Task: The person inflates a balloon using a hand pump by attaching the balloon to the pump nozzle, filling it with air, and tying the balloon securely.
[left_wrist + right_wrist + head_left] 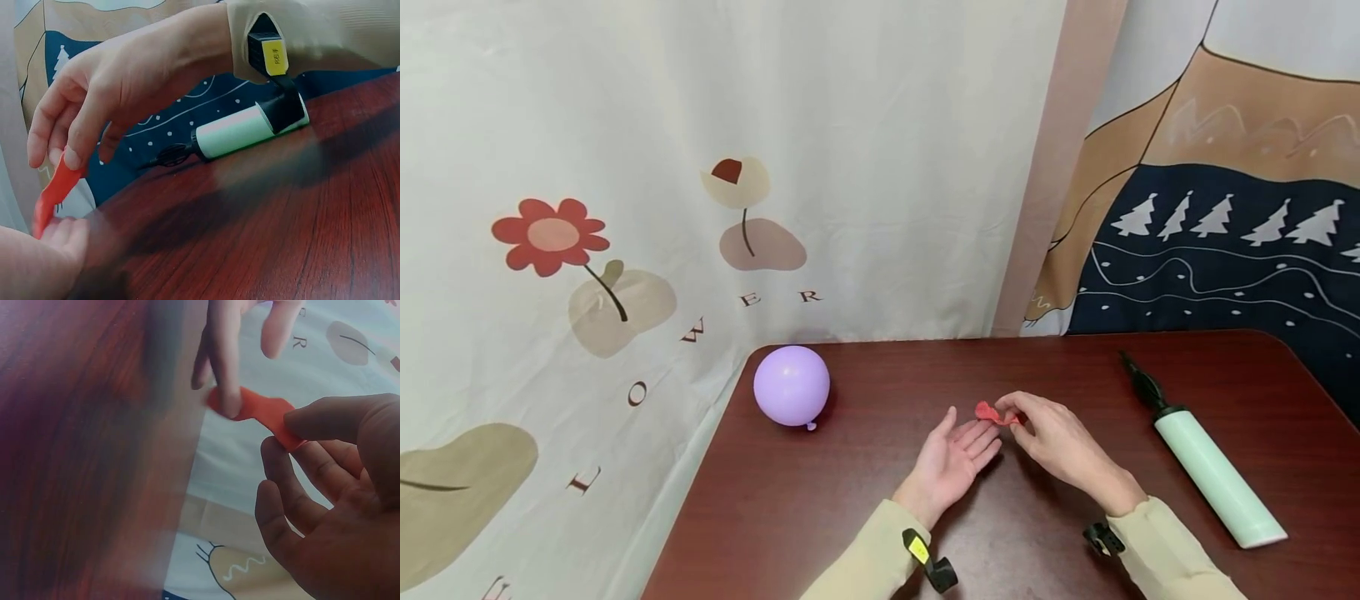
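Note:
A limp, uninflated red balloon [987, 412] hangs between the two hands over the table's middle. My right hand [1063, 442] pinches one end of it between thumb and fingers, as the right wrist view shows with the red balloon [278, 415]. Palm up, my left hand [951, 465] has its fingers extended, and its fingertips touch the other end of the balloon. In the left wrist view the red balloon [57, 192] slants down from the right hand [119, 87] to the left hand's fingers.
An inflated purple balloon [792, 386], knotted at its neck, sits at the table's back left. A mint-green hand pump [1217, 475] with a black nozzle lies on the right. The dark red-brown table [760, 533] meets a printed curtain [887, 167] behind.

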The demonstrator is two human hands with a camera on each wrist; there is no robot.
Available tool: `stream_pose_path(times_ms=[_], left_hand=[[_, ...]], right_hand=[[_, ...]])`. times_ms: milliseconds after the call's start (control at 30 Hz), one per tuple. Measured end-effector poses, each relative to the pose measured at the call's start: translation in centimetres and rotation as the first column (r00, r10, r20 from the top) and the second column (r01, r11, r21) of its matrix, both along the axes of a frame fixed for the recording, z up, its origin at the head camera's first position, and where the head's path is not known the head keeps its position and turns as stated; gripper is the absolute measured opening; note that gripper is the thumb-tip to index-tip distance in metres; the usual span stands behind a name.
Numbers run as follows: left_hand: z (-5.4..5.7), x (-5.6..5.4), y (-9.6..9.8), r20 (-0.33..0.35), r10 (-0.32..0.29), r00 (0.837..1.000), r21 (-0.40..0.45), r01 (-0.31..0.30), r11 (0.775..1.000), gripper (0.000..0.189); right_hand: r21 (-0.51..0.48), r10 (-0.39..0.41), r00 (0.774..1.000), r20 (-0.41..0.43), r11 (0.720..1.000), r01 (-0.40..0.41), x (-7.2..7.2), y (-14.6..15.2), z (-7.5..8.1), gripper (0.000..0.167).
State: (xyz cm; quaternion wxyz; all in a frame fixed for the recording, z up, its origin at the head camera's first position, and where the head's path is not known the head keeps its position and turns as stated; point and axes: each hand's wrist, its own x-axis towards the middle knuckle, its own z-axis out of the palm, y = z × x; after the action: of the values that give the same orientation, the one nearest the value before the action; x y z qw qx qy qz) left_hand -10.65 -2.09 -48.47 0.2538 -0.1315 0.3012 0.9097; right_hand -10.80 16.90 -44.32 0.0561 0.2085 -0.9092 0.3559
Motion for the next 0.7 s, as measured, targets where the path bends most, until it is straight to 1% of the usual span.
stream_pose_path(times_ms=[133,267,400,500,633,700], left_hand=[[-0.1,0.0,0.5,-0.018,0.082,0.996,-0.054,-0.083,0.995,0.058],[-0.3,-0.1,0.8,-0.014,0.133,0.991,-0.106,-0.134,0.985,0.042],[-0.3,-0.2,1.0,-0.026,0.164,0.986,-0.150,-0.166,0.975,0.031],[-0.3,-0.1,1.0,-0.033,0.186,0.982,-0.176,-0.189,0.966,0.032],[-0.2,-0.1,0.9,-0.031,0.214,0.976,-0.178,-0.217,0.960,0.028],[-0.1,-0.2,0.7,-0.037,0.220,0.975,-0.170,-0.224,0.960,0.024]], right_hand=[[-0.004,-0.006,1.000,0.015,1.000,0.006,0.1,0.1,-0.4,0.033],[-0.004,0.003,0.999,0.038,1.000,-0.003,0.2,0.0,-0.4,0.033],[-0.010,0.013,0.998,0.055,1.000,-0.012,0.2,-0.1,-0.5,0.032],[-0.017,0.025,0.998,0.059,1.000,-0.024,0.3,-0.3,-0.7,0.033],[-0.012,0.042,0.998,0.050,0.999,-0.041,0.5,-0.1,-1.1,0.039],[-0.006,0.034,0.998,0.055,0.999,-0.033,0.6,0.3,-1.2,0.044]])
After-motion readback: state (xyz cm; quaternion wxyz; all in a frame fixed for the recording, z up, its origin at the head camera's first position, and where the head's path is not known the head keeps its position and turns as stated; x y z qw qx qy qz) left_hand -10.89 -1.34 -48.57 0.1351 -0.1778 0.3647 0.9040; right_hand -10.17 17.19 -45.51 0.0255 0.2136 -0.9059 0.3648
